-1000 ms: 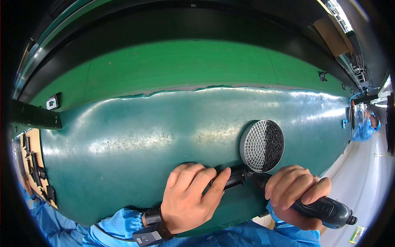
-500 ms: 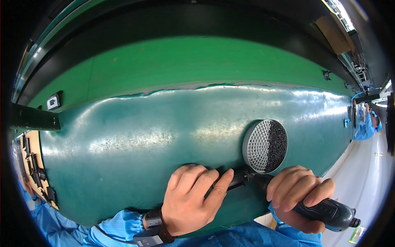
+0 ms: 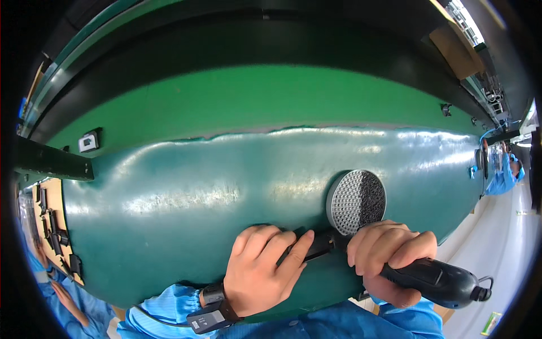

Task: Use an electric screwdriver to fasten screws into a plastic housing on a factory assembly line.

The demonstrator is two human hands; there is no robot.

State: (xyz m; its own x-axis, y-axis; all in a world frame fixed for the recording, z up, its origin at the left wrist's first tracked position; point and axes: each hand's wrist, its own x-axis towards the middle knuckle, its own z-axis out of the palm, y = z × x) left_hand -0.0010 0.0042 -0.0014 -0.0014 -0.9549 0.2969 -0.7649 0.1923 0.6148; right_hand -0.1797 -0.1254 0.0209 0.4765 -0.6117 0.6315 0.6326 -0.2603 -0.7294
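My left hand [image 3: 262, 271] bends its fingers over a slim black part [image 3: 322, 246] and presses it against the green bench mat. Part of that piece is hidden under the fingers. My right hand [image 3: 389, 254] is wrapped round a black electric screwdriver [image 3: 435, 281], tilted with its rear end and cord to the right. Its front end points left at the right end of the black part; whether the tip touches is hidden by my fingers. Just beyond my right hand stands a round metal dish [image 3: 344, 206], its dimpled bottom bare on the left and heaped with small black screws [image 3: 374, 198] on the right.
A tan board [image 3: 55, 198] at the far left carries several black parts. A dark beam [image 3: 53, 161] juts in above it. A co-worker's hand [image 3: 69, 299] shows at lower left, and another person [image 3: 499, 175] sits at far right. A small white-and-black device [image 3: 89, 142] lies at the back left.
My right hand and the screwdriver have shifted left, closer to the black part and the dish. My left hand keeps its hold. A co-worker's hand has come into view at lower left.
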